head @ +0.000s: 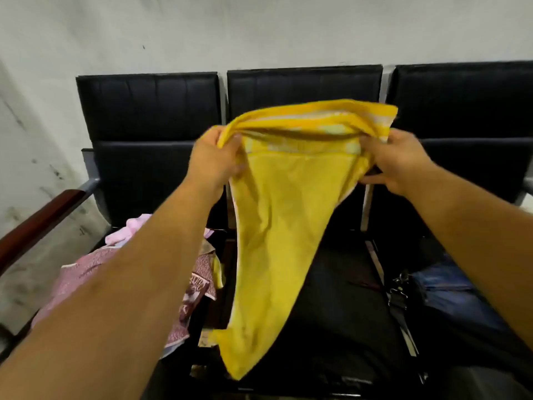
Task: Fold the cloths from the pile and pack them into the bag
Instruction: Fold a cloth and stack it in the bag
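A yellow cloth [277,226] with paler stripes along its top hem hangs in the air over the middle seat. My left hand [213,160] grips its upper left corner and my right hand [401,163] grips its upper right corner. The cloth narrows to a point near the seat's front edge. A pile of pink and patterned cloths [86,269] lies on the left seat, partly hidden under my left forearm. On the right seat sits a dark bag [450,290] with blue fabric, a strap and a metal clip; its opening is hard to make out.
A row of three black padded seats [147,111] stands against a stained white wall [202,30]. A brown wooden armrest [40,220] sticks out at the left end. Metal dividers run between the seats.
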`<state>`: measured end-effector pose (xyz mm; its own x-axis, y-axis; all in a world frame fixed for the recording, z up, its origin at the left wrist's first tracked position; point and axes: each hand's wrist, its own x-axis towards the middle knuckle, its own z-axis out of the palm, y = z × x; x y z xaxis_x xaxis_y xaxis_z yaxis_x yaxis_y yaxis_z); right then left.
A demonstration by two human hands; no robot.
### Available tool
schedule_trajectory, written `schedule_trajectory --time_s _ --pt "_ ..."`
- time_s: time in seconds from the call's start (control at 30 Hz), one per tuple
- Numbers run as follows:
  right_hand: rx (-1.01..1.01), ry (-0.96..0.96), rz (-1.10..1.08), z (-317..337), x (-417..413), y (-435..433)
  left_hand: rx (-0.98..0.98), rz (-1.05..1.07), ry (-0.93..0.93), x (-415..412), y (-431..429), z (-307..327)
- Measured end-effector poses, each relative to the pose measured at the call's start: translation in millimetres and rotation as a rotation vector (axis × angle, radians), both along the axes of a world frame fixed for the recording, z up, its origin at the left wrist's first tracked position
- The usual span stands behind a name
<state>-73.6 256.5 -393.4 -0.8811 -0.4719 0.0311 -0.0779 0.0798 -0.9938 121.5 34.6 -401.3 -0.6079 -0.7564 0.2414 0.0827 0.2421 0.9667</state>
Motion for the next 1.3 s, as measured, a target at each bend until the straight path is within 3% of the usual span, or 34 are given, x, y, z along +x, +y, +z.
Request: schedule_trajectory --time_s 0.1,0.27,0.4,0.57,0.73,0.9,1.07,1.3 --pt "-0.233 0.146 -0.028 44 5 -13 -0.065 0.075 0.264 -4 4 42" --pt "-0.369 0.247 -0.031 62 19 1 -0.191 0.113 0.33 21 16 59" --pt "-0.309 0.261 -0.053 46 34 28 -0.271 0.074 0.183 55 39 41" --pt "-0.051 0.219 0.019 -26 66 84 -0.247 -0.013 -0.047 95 60 -18" --pt "0.289 0.008 0.121 -132 83 122 -0.099 -0.195 -0.563 110 76 -114" --pt "0.571 -0.054 0.191 -224 80 138 0.031 -0.357 -0.881 104 83 -206" --pt "0.664 -0.071 0.118 -277 48 129 0.088 -0.321 -0.91 80 58 -262" --pt "0.515 -0.064 -0.045 -313 -24 78 0.008 -0.142 -0.756 10 6 -292"
